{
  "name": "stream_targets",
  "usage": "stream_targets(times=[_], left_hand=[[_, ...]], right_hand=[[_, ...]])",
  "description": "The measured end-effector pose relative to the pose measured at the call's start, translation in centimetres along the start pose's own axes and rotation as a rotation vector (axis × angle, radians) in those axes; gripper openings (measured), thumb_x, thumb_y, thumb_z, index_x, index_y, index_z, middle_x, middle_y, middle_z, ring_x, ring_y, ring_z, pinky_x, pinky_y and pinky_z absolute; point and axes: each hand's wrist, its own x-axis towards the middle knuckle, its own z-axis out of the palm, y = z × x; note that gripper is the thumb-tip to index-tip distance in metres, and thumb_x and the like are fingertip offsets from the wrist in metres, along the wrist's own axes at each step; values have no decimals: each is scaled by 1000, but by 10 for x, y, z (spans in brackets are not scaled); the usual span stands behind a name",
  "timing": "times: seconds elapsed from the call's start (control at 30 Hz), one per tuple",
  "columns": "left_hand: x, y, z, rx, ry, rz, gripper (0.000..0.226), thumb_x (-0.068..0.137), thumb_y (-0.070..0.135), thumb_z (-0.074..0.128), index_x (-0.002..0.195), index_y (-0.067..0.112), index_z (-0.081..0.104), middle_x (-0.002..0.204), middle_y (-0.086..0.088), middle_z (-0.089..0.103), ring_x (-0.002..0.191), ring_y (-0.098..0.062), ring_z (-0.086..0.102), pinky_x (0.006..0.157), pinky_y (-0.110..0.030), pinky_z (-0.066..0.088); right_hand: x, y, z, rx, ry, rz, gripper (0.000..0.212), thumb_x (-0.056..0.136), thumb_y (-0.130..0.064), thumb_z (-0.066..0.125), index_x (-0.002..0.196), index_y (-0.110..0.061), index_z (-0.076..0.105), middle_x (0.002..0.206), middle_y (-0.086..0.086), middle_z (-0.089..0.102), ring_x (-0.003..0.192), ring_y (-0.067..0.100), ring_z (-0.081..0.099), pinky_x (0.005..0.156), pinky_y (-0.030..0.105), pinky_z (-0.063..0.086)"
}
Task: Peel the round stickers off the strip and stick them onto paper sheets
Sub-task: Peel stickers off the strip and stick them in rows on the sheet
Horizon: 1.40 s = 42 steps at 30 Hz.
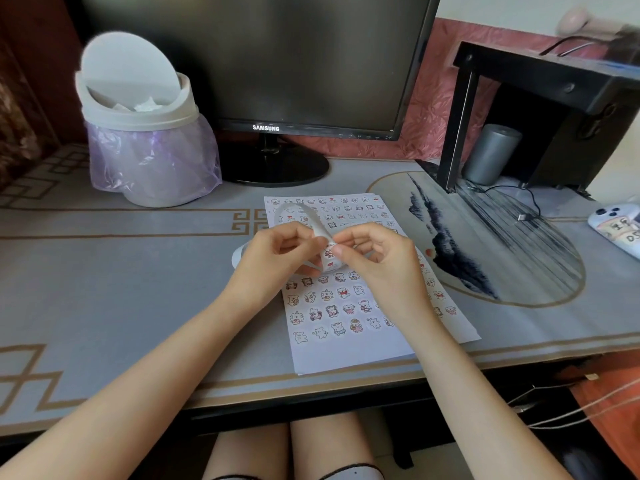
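strip (318, 233): light, floppy; being pinched in left hand (277, 254) grip
sticker (328, 252): thin, tacky; edge being pinched by right hand (375, 254)

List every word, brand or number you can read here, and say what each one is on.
"SAMSUNG": on the lower bezel of the monitor.
On the white device at the right edge: dark handwritten marks, too blurred and cut off to read.
On the sticker strip and the paper sheet: small cartoon pictures only, no legible text.
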Motion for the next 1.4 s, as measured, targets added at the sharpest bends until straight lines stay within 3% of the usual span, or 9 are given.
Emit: stream_targets(times=[0.47, 0.77, 1.03, 1.17, 1.4], left_hand=[[-1, 0, 0, 6, -6, -1, 15, 89, 14, 62, 83, 1, 65, 72, -10, 66, 71, -20, 67, 77, -35, 59], [-1, 0, -1, 29, -12, 0, 13, 88, 16, 64, 79, 8, 66, 71, -7, 67, 72, -20, 68, 78, -35, 59], [-1, 0, -1, 37, -14, 24, 12, 89, 14, 63, 82, 6, 68, 72, -8, 67, 70, -15, 66, 70, -24, 57], [-2, 1, 0, 32, -12, 8, 12, 89, 14, 63, 80, 8, 67, 73, -8, 68, 72, -18, 68, 74, -28, 59], [-1, 1, -1, 12, 0, -41, 15, 87, 16, 65, 78, 5, 65, 72, -8, 68, 73, -21, 68, 81, -37, 58]], right_hand=[[-1, 0, 0, -7, -2, -31, 13, 80, -8, 73, 86, -18, 70, 79, -8, 69, 72, 6, 62, 71, 26, 52], [-2, 0, 0, -27, -11, -34, 13, 80, -6, 72, 83, -18, 69, 77, -6, 69, 72, 14, 64, 72, 35, 55], [-2, -2, 0, -32, -16, -27, 14, 80, -7, 73, 83, -20, 69, 78, -8, 69, 69, 4, 63, 68, 21, 50], [-2, -2, 0, -53, -11, -33, 12, 80, -8, 72, 82, -20, 69, 77, -10, 69, 73, 10, 64, 71, 28, 53], [-3, 0, 1, -169, -28, -21, 5, 83, -14, 70, 85, -17, 67, 79, -12, 65, 76, 7, 59, 67, 14, 43]])
